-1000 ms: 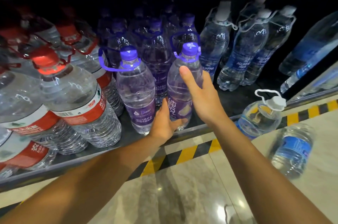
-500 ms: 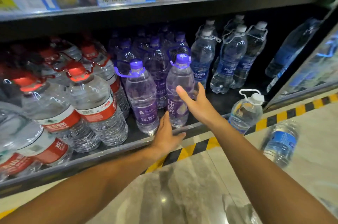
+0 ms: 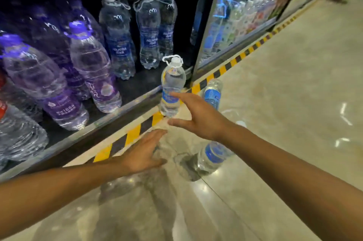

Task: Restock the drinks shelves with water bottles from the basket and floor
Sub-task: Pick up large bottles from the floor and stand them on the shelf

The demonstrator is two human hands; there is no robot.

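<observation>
A white-capped water bottle [image 3: 172, 85] with a blue label stands on the floor by the shelf's front edge. My right hand [image 3: 198, 114] is spread open just in front of it, fingertips at its label, thumb below. My left hand [image 3: 144, 152] hovers open over the floor, holding nothing. Two more blue-labelled bottles stand on the floor: one [image 3: 213, 91] behind the right hand, one [image 3: 212, 157] under my right forearm. On the bottom shelf [image 3: 125, 105] stand purple-capped bottles [image 3: 94, 67] and white-capped bottles [image 3: 147, 30].
Yellow-black hazard tape [image 3: 133, 134] runs along the shelf base. A glass-door cooler [image 3: 235, 22] full of drinks stands to the right. Red-labelled large bottles [image 3: 11, 128] fill the shelf's left end. Glossy floor [image 3: 284, 93] stretches right.
Both hands have left the purple-capped bottle on the shelf and moved right and down toward the floor bottles. My view has swung right and lower.
</observation>
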